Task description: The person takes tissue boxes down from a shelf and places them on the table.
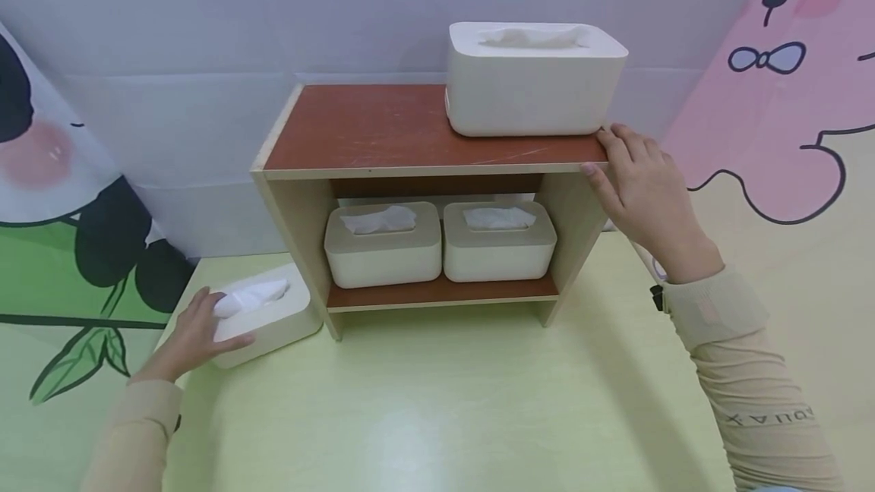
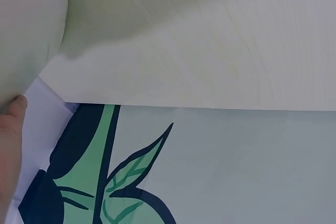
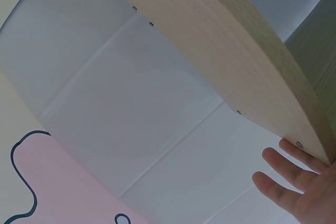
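At the table's left, a white tissue box (image 1: 273,325) lies at an angle beside the shelf, a tissue showing in its slot. My left hand (image 1: 194,329) grips its left end, thumb along the front and fingers toward the far side. In the left wrist view, a finger (image 2: 18,107) touches the box (image 2: 31,30). My right hand (image 1: 645,188) rests on the top right corner of a small wooden shelf (image 1: 369,124), thumb at the front edge. Its fingers (image 3: 283,195) look extended beside the side panel (image 3: 226,61) in the right wrist view.
Another white tissue box (image 1: 533,93) stands on the shelf top, at the right. Inside, a left tissue box (image 1: 383,264) and a right tissue box (image 1: 499,257) sit side by side. The shelf stands on a pale table (image 1: 424,393) before a cartoon-printed backdrop (image 1: 205,135).
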The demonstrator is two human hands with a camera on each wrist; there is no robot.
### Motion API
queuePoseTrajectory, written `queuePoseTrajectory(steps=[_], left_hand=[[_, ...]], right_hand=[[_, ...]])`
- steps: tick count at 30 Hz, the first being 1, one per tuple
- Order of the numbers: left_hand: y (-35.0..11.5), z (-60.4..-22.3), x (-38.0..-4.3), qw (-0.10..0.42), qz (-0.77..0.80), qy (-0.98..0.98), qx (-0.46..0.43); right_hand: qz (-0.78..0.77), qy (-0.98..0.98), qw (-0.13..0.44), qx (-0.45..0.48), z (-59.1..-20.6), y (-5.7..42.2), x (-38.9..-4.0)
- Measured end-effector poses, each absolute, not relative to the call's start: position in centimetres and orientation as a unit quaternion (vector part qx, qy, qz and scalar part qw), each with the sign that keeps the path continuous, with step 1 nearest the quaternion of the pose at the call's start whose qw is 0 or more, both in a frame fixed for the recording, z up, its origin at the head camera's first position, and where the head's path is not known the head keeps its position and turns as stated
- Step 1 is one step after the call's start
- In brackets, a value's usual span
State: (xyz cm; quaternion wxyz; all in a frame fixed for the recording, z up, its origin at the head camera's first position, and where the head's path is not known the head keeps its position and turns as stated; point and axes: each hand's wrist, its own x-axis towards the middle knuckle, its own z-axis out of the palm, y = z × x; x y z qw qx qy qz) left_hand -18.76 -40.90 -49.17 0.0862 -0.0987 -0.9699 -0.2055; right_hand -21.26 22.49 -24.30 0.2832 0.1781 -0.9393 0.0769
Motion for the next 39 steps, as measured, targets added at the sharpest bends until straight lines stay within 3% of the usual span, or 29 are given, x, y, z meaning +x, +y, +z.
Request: queuePoseTrajectory(steps=[19,31,39], left_hand=[[-42.0,-47.4,-19.9,-0.020,-0.228,-0.972,-0.054],[-41.4,-45.9,-19.6,-0.013,-0.197,-0.979,-0.051],[-40.8,-41.6,-19.6,-0.034,-0.120,-0.992,-0.025]], right_hand=[[0.076,-0.940,0.280,0.177,-24.2,22.4,-21.2],[0.080,-0.938,0.284,0.183,-24.2,22.4,-21.2],[0.075,-0.939,0.283,0.182,-24.2,22.4,-21.1]])
